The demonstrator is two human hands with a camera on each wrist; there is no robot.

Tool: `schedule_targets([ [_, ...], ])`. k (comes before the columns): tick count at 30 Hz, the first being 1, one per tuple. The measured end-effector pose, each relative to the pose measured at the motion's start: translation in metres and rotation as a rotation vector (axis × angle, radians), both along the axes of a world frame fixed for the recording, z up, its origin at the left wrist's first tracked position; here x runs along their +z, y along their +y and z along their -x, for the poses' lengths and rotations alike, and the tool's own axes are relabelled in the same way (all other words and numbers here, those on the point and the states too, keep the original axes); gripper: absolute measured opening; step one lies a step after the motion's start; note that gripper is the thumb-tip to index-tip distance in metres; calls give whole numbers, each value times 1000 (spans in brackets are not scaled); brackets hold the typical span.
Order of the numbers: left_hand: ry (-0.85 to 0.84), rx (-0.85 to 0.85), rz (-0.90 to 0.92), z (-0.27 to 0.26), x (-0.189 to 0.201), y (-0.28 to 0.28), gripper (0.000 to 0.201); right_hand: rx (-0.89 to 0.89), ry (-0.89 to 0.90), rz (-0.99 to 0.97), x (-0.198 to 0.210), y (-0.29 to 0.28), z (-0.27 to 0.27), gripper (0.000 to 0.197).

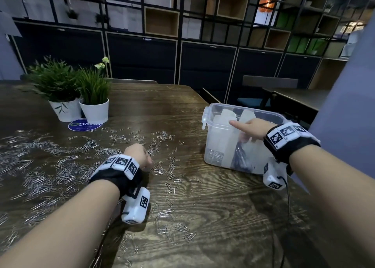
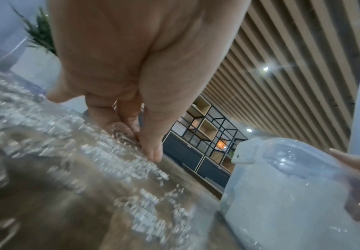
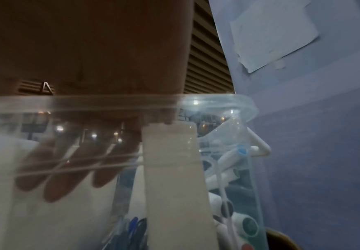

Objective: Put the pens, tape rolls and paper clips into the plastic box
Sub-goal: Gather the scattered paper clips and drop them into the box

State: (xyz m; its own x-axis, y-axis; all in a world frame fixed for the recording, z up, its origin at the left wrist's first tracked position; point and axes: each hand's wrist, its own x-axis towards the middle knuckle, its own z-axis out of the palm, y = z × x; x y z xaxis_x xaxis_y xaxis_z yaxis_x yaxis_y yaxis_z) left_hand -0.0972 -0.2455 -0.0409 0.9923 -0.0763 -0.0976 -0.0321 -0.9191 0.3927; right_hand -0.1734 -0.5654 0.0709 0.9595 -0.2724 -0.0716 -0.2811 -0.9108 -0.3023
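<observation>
Silver paper clips (image 1: 60,166) lie scattered over the left half of the dark wooden table (image 1: 213,217). My left hand (image 1: 149,163) reaches down into them, fingers curled, and its fingertips (image 2: 129,133) pinch a few clips on the tabletop. The clear plastic box (image 1: 213,146) stands open at the right, with whitish tape rolls (image 1: 227,115) and dark pens (image 1: 241,158) inside. My right hand (image 1: 243,129) hangs over the box's near rim (image 3: 110,101). Its straight fingers (image 3: 67,169) show through the wall beside a tape roll (image 3: 172,177) and hold nothing. One digit lies out along the rim.
Two potted plants (image 1: 67,89) in white pots and a round blue sticker (image 1: 85,125) sit at the back left. The table's right edge (image 1: 205,97) runs just behind the box, and a chair (image 1: 269,83) stands beyond it. Wrist-camera cables trail near the front edge.
</observation>
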Motion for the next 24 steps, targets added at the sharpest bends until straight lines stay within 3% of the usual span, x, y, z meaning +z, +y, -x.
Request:
schedule_targets([
  [4,-138,-118,247,11,43,-9,17,65,0,-14,-6,4,4,75],
  [12,-410,-291,676,12,121,-83,4,132,13,-66,-10,10,-1,79],
  [17,-408,-388,711,7,126,-134,5,137,9,-109,-11,7,-4,79],
  [24,-387,-401,519,-6,103,-154,10,173,5,-59,-16,1,-11,79],
])
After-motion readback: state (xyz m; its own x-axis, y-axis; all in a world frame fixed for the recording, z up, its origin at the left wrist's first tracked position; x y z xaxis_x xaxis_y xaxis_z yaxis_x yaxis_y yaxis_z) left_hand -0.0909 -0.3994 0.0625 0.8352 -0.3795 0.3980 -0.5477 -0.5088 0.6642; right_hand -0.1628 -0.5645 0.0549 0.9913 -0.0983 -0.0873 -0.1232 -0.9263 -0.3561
